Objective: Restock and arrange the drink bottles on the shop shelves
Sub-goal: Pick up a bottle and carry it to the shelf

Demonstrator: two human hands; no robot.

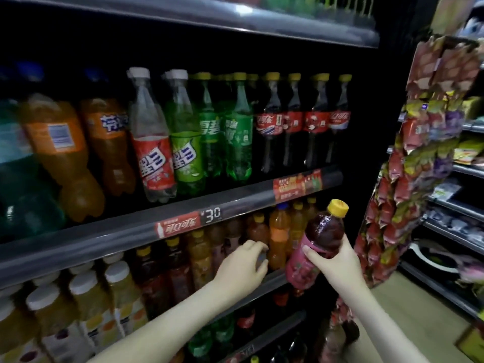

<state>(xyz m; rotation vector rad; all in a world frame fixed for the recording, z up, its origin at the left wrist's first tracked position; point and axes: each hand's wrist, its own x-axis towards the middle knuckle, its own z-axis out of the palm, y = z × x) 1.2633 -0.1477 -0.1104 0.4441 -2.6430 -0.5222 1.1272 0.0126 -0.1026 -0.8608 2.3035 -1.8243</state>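
My right hand [337,260] grips a dark red drink bottle [318,237] with a yellow cap and pink label, held tilted in front of the middle shelf [131,231]. My left hand [243,263] reaches into that shelf's row of yellow-capped tea bottles [258,229], its fingers curled round a bottle that the hand mostly hides. An orange drink bottle [279,234] with a blue cap stands just right of the left hand. The shelf above holds orange soda, clear and green bottles, and cola bottles [293,121].
White-capped juice bottles [86,292] fill the left of the lower row. A hanging rack of snack packets [408,166] stands close on the right, with further shelves [458,213] behind it. More bottles sit on the bottom shelf [243,326].
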